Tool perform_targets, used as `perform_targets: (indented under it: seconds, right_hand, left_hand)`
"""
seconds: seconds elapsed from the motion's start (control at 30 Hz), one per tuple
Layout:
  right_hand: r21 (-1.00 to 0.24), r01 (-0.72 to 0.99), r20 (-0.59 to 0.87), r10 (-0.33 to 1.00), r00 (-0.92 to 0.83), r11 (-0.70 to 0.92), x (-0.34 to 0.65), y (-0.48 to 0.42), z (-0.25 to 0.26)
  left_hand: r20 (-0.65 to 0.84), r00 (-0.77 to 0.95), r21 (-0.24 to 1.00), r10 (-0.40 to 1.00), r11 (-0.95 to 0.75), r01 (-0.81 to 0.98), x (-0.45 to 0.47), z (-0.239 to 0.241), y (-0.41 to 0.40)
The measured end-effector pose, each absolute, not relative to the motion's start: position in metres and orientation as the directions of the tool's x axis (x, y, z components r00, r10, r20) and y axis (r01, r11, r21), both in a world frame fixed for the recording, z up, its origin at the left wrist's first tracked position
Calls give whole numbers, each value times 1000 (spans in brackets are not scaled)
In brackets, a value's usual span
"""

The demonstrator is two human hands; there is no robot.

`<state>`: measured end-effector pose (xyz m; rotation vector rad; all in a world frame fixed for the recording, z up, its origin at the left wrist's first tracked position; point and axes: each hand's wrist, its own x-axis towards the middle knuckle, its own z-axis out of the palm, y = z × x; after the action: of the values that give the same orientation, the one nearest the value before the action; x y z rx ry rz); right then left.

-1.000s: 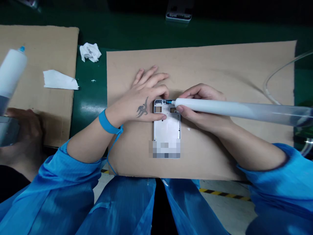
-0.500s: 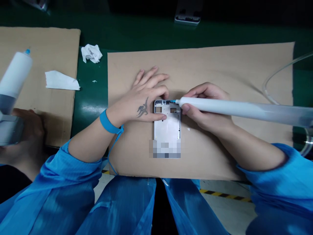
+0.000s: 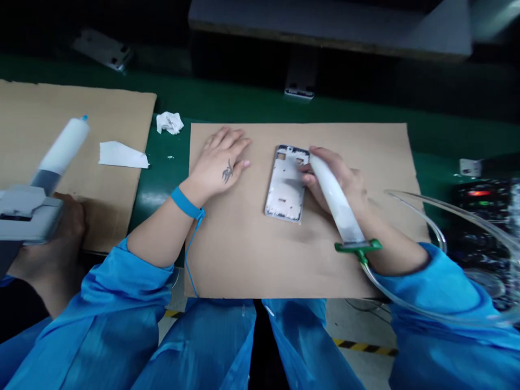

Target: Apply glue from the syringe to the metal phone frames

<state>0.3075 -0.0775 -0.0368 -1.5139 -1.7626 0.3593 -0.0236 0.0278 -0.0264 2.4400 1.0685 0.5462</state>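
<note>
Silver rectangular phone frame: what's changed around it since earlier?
The left hand has let go of the frame and moved left; the frame turned slightly clockwise. The right hand, still holding the long white plastic tube, swung it clockwise too. The brown cardboard sheet stayed.

1. Soft, cool light, apparently from above, is brightening the cardboard sheet [image 3: 244, 249], while the upper background is sinking into near-black beneath a grey shelf [image 3: 325, 24].
2. Pale glare is spreading across the green tabletop [image 3: 153, 197].
3. Faint, soft-edged shadows are falling on the cardboard near the right hand [image 3: 339, 176].
4. Blur is softening that hand, the white syringe [image 3: 337, 203] and the phone frame [image 3: 283, 187].
5. A red indicator [image 3: 479, 193] is glowing amid dim, smeared equipment [image 3: 487, 233] at right.
6. Wide-angle distortion is stretching the blue sleeves [image 3: 117, 287] toward the lower corners.
</note>
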Motion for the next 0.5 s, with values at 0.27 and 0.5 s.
perform_targets:
  seconds: [0.27, 0.5]
  right_hand:
    - [-603, 796, 567, 731, 380, 54, 420, 49, -25]
    - [-500, 838, 486, 872, 61, 220, 352, 73, -42]
  left_hand:
    - [57, 671, 443, 739, -621, 646, -23, -19, 18]
    - [-3, 679, 360, 734, -633, 685, -25, -9, 20]
